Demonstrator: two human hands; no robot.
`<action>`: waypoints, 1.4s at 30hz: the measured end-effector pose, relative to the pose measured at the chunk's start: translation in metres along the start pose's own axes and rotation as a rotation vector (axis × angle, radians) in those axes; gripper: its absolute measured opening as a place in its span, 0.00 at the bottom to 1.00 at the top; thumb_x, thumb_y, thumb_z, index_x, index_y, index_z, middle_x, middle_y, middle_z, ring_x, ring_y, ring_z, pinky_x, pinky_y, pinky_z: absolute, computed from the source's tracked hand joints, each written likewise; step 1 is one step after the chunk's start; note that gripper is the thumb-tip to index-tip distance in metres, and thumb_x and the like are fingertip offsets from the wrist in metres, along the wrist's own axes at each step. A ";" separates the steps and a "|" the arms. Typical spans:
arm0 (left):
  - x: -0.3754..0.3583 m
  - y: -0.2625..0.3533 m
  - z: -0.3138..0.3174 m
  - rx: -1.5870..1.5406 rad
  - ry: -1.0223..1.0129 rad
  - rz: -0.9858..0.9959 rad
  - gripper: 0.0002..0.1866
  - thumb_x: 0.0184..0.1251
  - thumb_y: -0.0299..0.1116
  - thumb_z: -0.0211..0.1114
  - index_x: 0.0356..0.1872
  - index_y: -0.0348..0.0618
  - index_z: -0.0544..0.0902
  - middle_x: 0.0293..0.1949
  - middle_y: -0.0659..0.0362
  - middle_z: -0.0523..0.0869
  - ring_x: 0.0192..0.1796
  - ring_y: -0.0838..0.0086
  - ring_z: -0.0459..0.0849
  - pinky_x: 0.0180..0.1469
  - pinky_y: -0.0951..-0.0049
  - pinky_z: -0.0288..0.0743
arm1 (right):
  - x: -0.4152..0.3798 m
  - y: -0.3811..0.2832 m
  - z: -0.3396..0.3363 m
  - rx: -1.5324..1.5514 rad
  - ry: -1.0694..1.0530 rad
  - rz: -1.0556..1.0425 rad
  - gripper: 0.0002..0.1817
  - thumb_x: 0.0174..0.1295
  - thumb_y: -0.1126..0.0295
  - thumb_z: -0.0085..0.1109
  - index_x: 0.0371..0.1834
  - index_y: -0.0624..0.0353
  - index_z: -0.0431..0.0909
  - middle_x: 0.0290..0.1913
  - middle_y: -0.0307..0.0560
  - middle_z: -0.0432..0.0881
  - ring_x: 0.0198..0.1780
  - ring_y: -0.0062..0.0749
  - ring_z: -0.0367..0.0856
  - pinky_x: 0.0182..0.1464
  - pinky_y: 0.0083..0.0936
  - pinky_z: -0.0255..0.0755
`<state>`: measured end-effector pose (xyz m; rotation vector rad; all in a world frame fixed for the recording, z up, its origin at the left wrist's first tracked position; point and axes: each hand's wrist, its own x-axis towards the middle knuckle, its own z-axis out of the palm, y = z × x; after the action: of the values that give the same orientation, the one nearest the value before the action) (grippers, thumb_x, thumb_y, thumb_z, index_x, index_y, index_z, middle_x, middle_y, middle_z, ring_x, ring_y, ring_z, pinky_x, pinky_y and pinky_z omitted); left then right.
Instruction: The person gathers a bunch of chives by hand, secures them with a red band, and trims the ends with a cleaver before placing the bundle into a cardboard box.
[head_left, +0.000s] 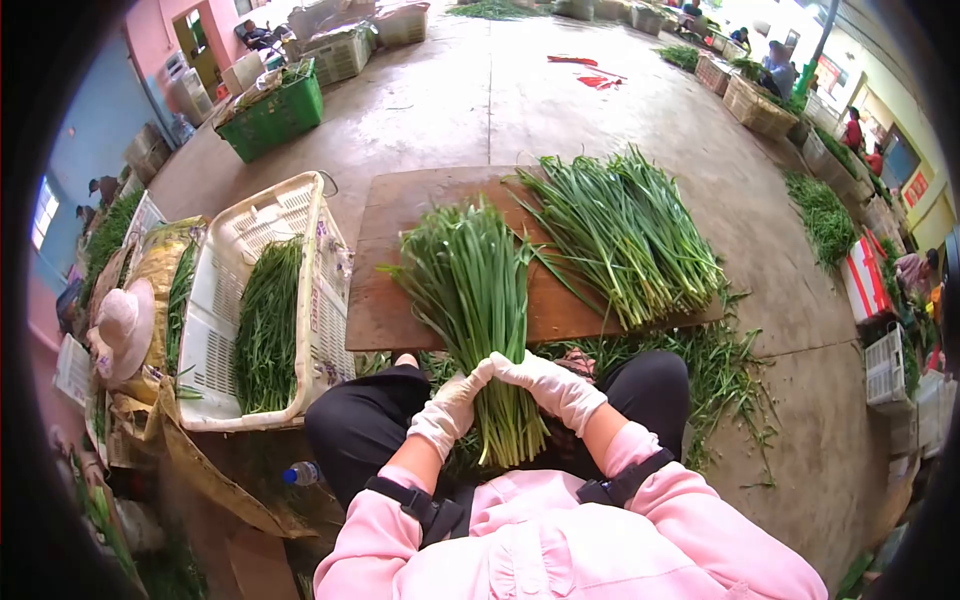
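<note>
A thick bunch of garlic chives [470, 290] lies with its leaves on a brown wooden board [385, 215] and its pale stalk ends over the near edge, toward my lap. My left hand [452, 408], in a white glove, is closed around the left side of the stalks. From the right side my gloved right hand [550, 388] grips the same bunch, and the two hands meet on top. Fingers beneath the stalks are hidden. A second, wider pile of garlic chives [630, 240] rests on the right part of the board.
To the left stands a white plastic crate [215, 325] with greens inside. Loose leaves [725, 390] litter the floor at right. A green tub [270, 115] is farther back, a bottle [300, 473] lower left. Other people sit along the right side among crates.
</note>
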<state>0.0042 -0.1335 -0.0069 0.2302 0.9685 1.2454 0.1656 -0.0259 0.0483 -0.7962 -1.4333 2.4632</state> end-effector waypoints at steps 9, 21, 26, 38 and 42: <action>-0.027 0.080 0.048 0.201 -0.084 0.382 0.35 0.62 0.40 0.79 0.69 0.45 0.75 0.58 0.62 0.85 0.58 0.70 0.82 0.61 0.64 0.78 | 0.015 -0.062 0.029 -0.449 0.116 -0.419 0.46 0.52 0.49 0.80 0.69 0.62 0.71 0.61 0.45 0.80 0.60 0.33 0.77 0.65 0.32 0.71; -0.019 0.210 0.100 0.908 0.043 0.550 0.35 0.55 0.25 0.82 0.67 0.41 0.79 0.59 0.62 0.85 0.55 0.75 0.83 0.59 0.71 0.79 | 0.104 -0.137 -0.010 -0.582 -0.096 -0.451 0.40 0.48 0.68 0.86 0.66 0.59 0.75 0.56 0.39 0.85 0.54 0.24 0.78 0.59 0.28 0.77; 0.044 0.190 0.036 0.572 -0.165 0.492 0.31 0.59 0.27 0.81 0.65 0.41 0.80 0.56 0.62 0.87 0.53 0.79 0.83 0.56 0.72 0.81 | 0.103 -0.142 -0.009 -0.386 -0.149 -0.503 0.29 0.57 0.74 0.79 0.63 0.58 0.79 0.55 0.37 0.86 0.52 0.25 0.80 0.57 0.29 0.79; 0.030 0.213 0.073 0.374 -0.172 0.602 0.31 0.67 0.43 0.76 0.67 0.39 0.79 0.56 0.62 0.87 0.57 0.75 0.83 0.61 0.70 0.78 | 0.099 -0.182 0.000 -0.492 -0.059 -0.315 0.27 0.61 0.57 0.74 0.59 0.59 0.82 0.49 0.44 0.88 0.50 0.29 0.82 0.56 0.31 0.76; 0.101 0.185 0.022 0.577 0.317 0.491 0.47 0.65 0.62 0.72 0.74 0.37 0.70 0.64 0.47 0.82 0.65 0.59 0.79 0.69 0.63 0.72 | 0.139 -0.137 -0.030 -0.357 -0.017 -0.291 0.33 0.58 0.52 0.76 0.62 0.60 0.81 0.56 0.48 0.86 0.55 0.33 0.83 0.62 0.34 0.74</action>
<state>-0.1079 0.0273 0.0734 0.7753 1.6064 1.4419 0.0500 0.1248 0.1028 -0.5735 -1.8764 2.0352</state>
